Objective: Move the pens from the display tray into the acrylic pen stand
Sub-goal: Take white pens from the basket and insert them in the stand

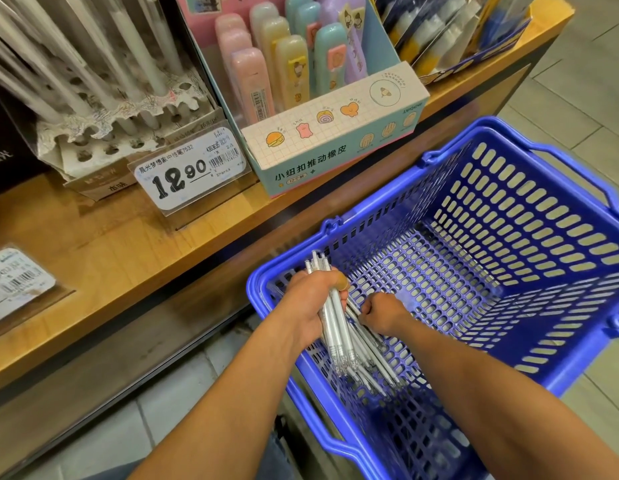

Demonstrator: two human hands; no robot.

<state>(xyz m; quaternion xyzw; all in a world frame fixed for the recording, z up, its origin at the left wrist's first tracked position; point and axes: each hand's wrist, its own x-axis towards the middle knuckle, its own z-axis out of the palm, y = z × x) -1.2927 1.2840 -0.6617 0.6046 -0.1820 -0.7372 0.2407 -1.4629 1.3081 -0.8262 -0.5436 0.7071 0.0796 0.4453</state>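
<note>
Both hands are down inside a blue plastic basket [474, 271] that stands just in front of a wooden shelf [104, 244]. The left hand [311, 303] grips a bundle of white pens [335, 323], its fingers curled round their upper halves so that the capped ends stick up past the knuckles and the clear tips point down toward the near corner of the basket. The right hand [379, 313] sits just beside it, fingers curled onto more of the same pens that lie fanned out on the basket's slotted floor; it seems to be pinching one or two of them, though the exact contact is hidden behind the knuckles. Up on the shelf, at the far left, stands the pen stand [104, 109], a clear holder with rows of round holes, several of which already carry tall white pens [135, 46] leaning back (the holes toward its front are open). A price card [190, 168] reading 12.90 leans against the front of the stand, and a second card [17, 282] lies lower on the shelf at the left edge. To the right of the stand is a pastel cardboard display box [335, 140] filled with upright erasers in pink, yellow, teal and purple cases [290, 57]. Further right another box holds blue and yellow packaged items [450, 32], too blurred to identify.
</note>
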